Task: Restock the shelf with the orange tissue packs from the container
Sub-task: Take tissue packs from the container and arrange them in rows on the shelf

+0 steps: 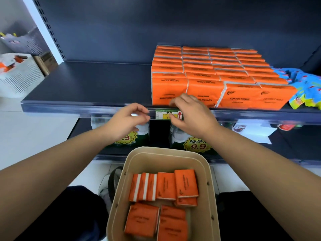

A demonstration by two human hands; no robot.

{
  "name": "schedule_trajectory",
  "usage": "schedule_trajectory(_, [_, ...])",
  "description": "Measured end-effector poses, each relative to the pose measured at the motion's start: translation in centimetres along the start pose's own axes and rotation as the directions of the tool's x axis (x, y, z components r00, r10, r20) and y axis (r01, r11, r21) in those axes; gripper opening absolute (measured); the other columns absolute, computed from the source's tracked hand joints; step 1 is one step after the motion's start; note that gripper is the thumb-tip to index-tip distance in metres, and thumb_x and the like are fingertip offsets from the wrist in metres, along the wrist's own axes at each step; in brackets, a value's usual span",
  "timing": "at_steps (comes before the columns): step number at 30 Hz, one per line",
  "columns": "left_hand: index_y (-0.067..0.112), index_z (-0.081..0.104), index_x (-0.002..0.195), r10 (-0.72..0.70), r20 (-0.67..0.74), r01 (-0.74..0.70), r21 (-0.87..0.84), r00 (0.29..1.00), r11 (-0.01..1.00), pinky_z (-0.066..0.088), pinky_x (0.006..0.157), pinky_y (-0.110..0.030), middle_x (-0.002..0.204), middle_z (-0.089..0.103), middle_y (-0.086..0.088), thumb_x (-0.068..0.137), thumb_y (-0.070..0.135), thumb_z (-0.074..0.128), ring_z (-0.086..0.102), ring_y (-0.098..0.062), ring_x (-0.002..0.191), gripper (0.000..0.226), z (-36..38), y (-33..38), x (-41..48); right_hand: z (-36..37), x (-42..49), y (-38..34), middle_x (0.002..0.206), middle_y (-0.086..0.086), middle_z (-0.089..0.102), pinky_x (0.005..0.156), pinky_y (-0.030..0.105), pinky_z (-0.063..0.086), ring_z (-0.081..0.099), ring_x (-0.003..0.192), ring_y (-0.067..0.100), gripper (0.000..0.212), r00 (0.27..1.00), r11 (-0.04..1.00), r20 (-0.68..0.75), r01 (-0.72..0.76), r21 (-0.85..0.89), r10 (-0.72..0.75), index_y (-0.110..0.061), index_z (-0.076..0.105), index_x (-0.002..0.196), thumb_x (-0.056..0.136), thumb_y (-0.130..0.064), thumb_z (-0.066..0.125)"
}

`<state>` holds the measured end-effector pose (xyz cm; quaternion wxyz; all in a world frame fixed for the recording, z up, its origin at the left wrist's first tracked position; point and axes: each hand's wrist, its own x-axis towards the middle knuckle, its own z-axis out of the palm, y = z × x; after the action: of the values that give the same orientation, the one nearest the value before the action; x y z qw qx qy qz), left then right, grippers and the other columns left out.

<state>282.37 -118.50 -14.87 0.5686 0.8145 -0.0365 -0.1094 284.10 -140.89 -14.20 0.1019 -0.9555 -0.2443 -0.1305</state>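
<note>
Dark blue back panel point(139, 28), pale floor point(31, 133), white slatted crate point(24, 79) and grey basket point(26, 42) at left.

Blue packets point(305, 84) lie at right, sticker-marked bottles point(191, 136) below, a white crate point(20, 75) far left.

Left hand point(128, 119) and right hand point(191, 117) bare, trousers point(83, 206) dark navy, shoe point(104, 186) pale grey.
</note>
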Motion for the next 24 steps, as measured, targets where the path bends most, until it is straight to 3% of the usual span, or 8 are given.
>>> schedule_trajectory(3, [0.023,0.06,0.102,0.044,0.049,-0.049,0.094,0.998,0.994,0.047,0.073,-0.026,0.103,0.063,0.004,0.084,0.026,0.072,0.059,-0.012,0.084,0.021,1.9,-2.0,-0.5,1.8,-1.8,-0.1,0.11,0.007,0.06,0.087,0.043,0.047,0.055,0.103,0.03,0.035,1.0,1.0,0.012,0.018,0.0,-0.018,-0.013,0.06,0.116,0.089,-0.036,0.059])
schedule_trajectory(7, [0.019,0.06,0.115,0.071,0.098,-0.095,0.276,0.993,0.956,0.05,0.088,-0.028,0.114,0.061,0.002,0.088,0.027,0.068,0.062,-0.012,0.098,0.029,4.7,-5.1,-0.9,4.2,-4.4,-0.4,0.114,0.005,0.06,0.09,0.044,0.047,0.055,0.106,0.028,0.036,0.996,1.0,0.092,-0.004,0.026,0.002,-0.016,0.059,0.118,0.09,-0.037,0.058])
schedule_trajectory(9, [0.019,0.057,0.121,0.037,0.134,-0.085,0.374,0.99,0.924,0.05,0.089,-0.03,0.117,0.057,0.002,0.088,0.03,0.067,0.061,-0.013,0.099,0.036,6.0,-6.8,-1.0,5.6,-5.6,-0.5,0.118,0.003,0.058,0.093,0.042,0.045,0.054,0.111,0.025,0.038,0.988,1.0,0.155,-0.012,0.01,0.01,-0.018,0.056,0.123,0.092,-0.038,0.055])
schedule_trajectory(13, [0.023,0.048,0.13,-0.097,0.173,-0.042,0.658,0.98,0.751,0.048,0.094,-0.037,0.128,0.051,0.0,0.084,0.034,0.062,0.056,-0.02,0.11,0.05,8.4,-11.0,-1.2,9.5,-8.1,-0.3,0.123,0.0,0.053,0.097,0.038,0.043,0.049,0.117,0.022,0.036,0.94,0.997,0.332,-0.065,-0.04,0.075,-0.022,0.05,0.126,0.094,-0.037,0.05])
schedule_trajectory(16, [0.021,0.041,0.136,-0.232,0.182,0.001,0.784,0.956,0.62,0.047,0.096,-0.042,0.136,0.045,-0.004,0.087,0.036,0.059,0.051,-0.027,0.118,0.055,10.6,-14.3,-2.0,13.2,-10.1,0.4,0.129,0.003,0.052,0.098,0.04,0.043,0.048,0.12,0.026,0.036,0.843,0.973,0.486,-0.202,-0.109,0.229,-0.02,0.049,0.127,0.092,-0.031,0.049])
schedule_trajectory(18, [0.019,0.038,0.137,-0.308,0.192,0.007,0.838,0.932,0.545,0.044,0.097,-0.042,0.137,0.045,-0.008,0.087,0.038,0.06,0.048,-0.031,0.123,0.057,12.4,-16.6,-2.5,15.6,-11.5,0.9,0.134,0.008,0.051,0.1,0.041,0.043,0.047,0.122,0.03,0.038,0.733,0.933,0.581,-0.316,-0.17,0.354,-0.017,0.048,0.13,0.093,-0.023,0.048])
schedule_trajectory(21, [0.017,0.037,0.137,-0.384,0.212,-0.001,0.876,0.899,0.483,0.042,0.096,-0.042,0.137,0.042,-0.011,0.086,0.045,0.062,0.045,-0.034,0.125,0.063,14.7,-19.8,-3.0,18.9,-13.7,1.2,0.139,0.014,0.043,0.099,0.044,0.043,0.046,0.125,0.035,0.048,0.525,0.818,0.673,-0.532,-0.218,0.521,-0.009,0.037,0.139,0.094,-0.019,0.046])
schedule_trajectory(24, [0.019,0.034,0.138,-0.438,0.187,0.053,0.875,0.879,0.481,0.041,0.097,-0.043,0.138,0.041,-0.011,0.088,0.046,0.06,0.044,-0.033,0.125,0.062,16.2,-22.0,-3.0,21.7,-15.5,0.9,0.139,0.018,0.041,0.101,0.04,0.041,0.047,0.125,0.035,0.053,0.372,0.652,0.693,-0.734,-0.188,0.618,-0.005,0.032,0.138,0.094,-0.03,0.052])
